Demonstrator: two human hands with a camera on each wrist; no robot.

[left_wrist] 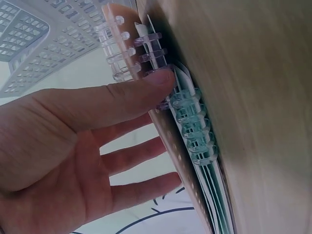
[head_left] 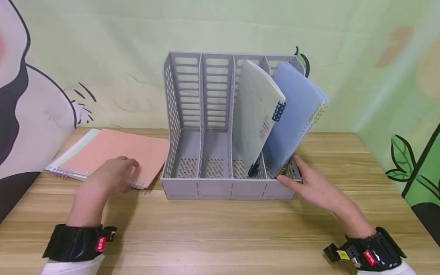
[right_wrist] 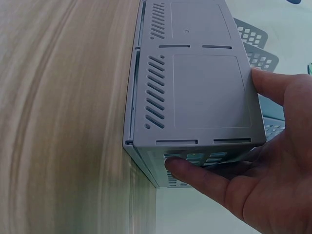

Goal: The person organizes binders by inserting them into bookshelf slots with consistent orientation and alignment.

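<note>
At the left of the table my left hand (head_left: 115, 173) is over a pink spiral notebook (head_left: 122, 147), the top one of a small pile. In the left wrist view the thumb lies at its clear coil binding (left_wrist: 122, 48) and the other fingers reach over its cover, pinching its edge. Below it shows a notebook with a teal coil (left_wrist: 197, 129). My right hand (head_left: 312, 185) grips the front right corner of a grey file organizer (head_left: 214, 189). A grey-green notebook (head_left: 257, 112) and a blue notebook (head_left: 295, 110) lean to the right in its right-hand compartments.
The organizer's two left compartments (head_left: 215, 154) hold nothing. Its perforated left wall (head_left: 173, 115) stands close beside the pink notebook. A printed cloth backdrop (head_left: 130, 76) rises behind the wooden table (head_left: 209, 239).
</note>
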